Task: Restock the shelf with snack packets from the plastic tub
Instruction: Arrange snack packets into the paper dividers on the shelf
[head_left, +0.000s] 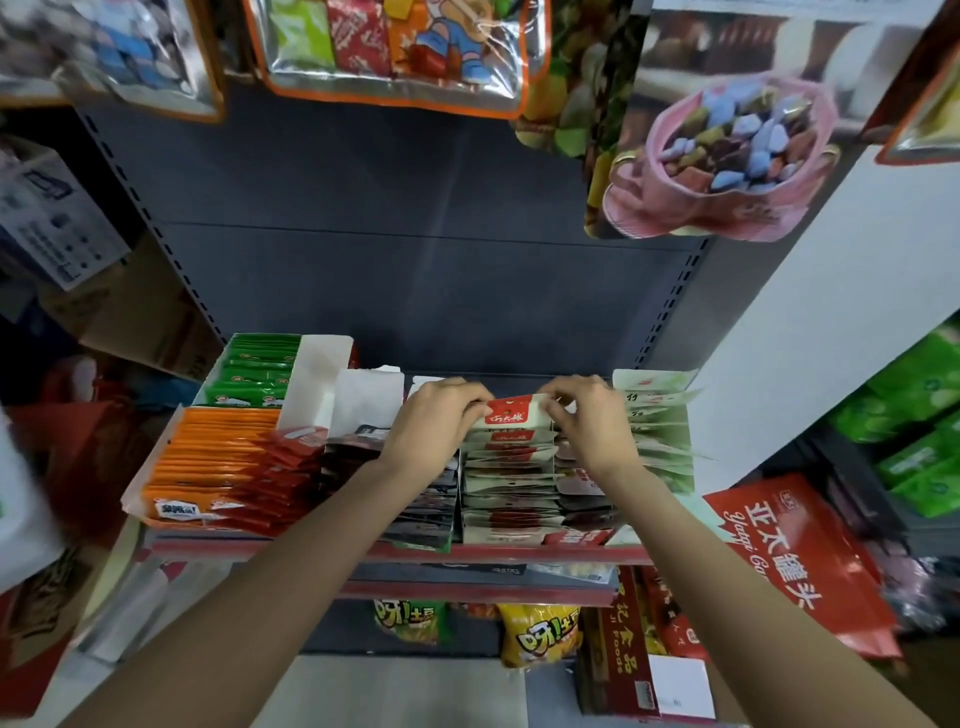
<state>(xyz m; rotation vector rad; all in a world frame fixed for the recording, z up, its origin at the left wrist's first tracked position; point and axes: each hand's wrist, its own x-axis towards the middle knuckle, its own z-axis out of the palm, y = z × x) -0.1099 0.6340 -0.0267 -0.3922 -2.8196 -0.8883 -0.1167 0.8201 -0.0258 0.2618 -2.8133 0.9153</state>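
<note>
Between both hands' fingers (475, 410), packet (511, 413).

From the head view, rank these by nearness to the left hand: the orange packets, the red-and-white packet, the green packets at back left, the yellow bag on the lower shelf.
1. Red-and-white packet: held in the left hand's fingers.
2. Orange packets: left, same shelf.
3. Green packets: back left corner.
4. Yellow bag: lower shelf, below.

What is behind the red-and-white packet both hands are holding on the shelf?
Behind the red-and-white packet, pinched by the left hand and right hand, only the dark shelf back panel shows. The shelf surface there is hidden.
</note>
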